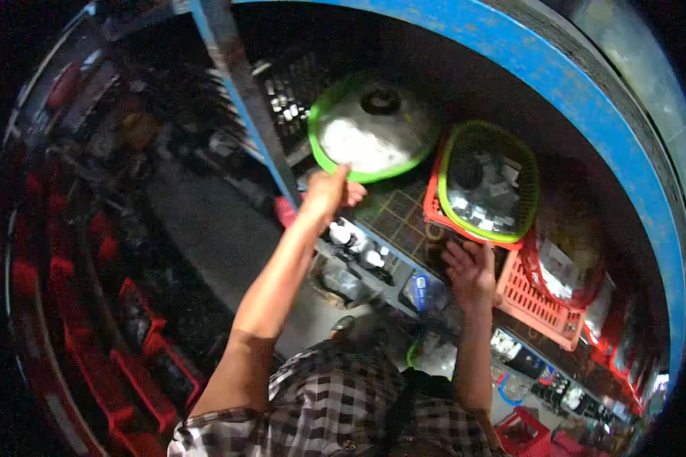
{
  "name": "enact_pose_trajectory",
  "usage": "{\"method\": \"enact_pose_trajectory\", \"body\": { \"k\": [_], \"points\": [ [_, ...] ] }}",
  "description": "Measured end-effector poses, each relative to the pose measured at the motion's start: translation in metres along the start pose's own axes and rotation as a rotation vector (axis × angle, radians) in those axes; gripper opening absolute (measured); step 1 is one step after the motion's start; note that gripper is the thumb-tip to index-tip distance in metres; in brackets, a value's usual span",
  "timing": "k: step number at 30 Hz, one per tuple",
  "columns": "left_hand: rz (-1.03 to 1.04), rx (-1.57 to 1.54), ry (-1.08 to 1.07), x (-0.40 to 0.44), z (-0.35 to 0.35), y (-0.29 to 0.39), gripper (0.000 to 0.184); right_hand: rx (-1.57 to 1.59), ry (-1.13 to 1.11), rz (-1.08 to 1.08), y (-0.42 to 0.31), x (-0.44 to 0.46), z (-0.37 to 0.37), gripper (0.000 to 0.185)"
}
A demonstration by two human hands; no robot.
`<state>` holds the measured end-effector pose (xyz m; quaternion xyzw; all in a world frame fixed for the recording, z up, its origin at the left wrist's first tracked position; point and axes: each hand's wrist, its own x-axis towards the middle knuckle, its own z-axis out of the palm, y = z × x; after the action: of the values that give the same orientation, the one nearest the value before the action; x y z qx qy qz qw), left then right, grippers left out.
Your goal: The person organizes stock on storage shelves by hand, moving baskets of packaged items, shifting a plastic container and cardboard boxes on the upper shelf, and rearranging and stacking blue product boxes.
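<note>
My left hand [331, 190] grips the near rim of a wide round basin with a bright green edge [389, 174], thumb on top and fingers curled below. Inside the basin lies a shiny, silvery surface [354, 141] with a dark ring-like thing [380, 100] on it; I cannot make out what it is. My right hand [471, 274] is just in front of a yellow-green basket [532, 183], its fingers apart and somewhat blurred. That basket holds small pale and dark pieces and rests on a red-orange basket [432, 199].
A wire-mesh shelf [396, 217] lies under the baskets, with a blue upright post [255, 126] at its left and a blue beam [541, 53] overhead. An orange crate [537, 297] stands at right. White items and a blue bottle [420, 291] are lower down. Red bins [141, 327] line the left.
</note>
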<state>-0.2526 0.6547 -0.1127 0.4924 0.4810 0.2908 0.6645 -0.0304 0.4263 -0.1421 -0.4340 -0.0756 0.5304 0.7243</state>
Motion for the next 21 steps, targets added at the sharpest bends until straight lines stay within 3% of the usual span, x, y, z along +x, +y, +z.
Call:
{"method": "enact_pose_trajectory", "body": {
  "k": [2,3,7,10,11,13,16,17,19,21],
  "points": [
    [0.022,-0.076,0.129,-0.04,0.012,-0.018,0.046,-0.125,-0.032,0.052,0.012,-0.017,-0.006,0.034],
    [0.031,-0.065,0.138,-0.06,0.009,-0.029,0.044,-0.182,-0.23,0.007,0.025,-0.022,-0.02,0.032],
    [-0.069,-0.101,0.108,-0.171,-0.006,-0.053,0.041,-0.253,-0.22,0.346,0.036,-0.051,-0.014,0.037],
    [-0.186,-0.141,0.147,-0.228,0.0,-0.071,0.046,-0.441,-0.579,0.442,0.039,-0.068,0.003,0.054],
    [-0.212,-0.305,0.116,-0.234,0.004,-0.092,0.046,-0.479,-0.648,0.482,0.048,-0.068,0.002,0.053],
    [-0.235,-0.148,0.019,-0.244,0.021,-0.089,0.047,-0.581,-0.718,0.497,0.07,-0.07,0.007,0.047],
    [-0.107,-0.186,-0.206,-0.248,0.028,-0.093,0.052,-0.34,-0.824,0.572,0.084,-0.079,0.02,0.057],
    [-0.074,-0.159,-0.259,-0.247,0.029,-0.094,0.052,-0.26,-0.657,0.746,0.085,-0.08,0.027,0.064],
    [-0.041,-0.255,-0.302,-0.248,0.03,-0.097,0.051,-0.177,-0.41,0.757,0.08,-0.102,0.056,0.062],
    [0.012,-0.133,-0.359,-0.24,0.022,-0.108,0.047,-0.255,-0.434,0.675,0.078,-0.096,0.066,0.059]
  ]
}}
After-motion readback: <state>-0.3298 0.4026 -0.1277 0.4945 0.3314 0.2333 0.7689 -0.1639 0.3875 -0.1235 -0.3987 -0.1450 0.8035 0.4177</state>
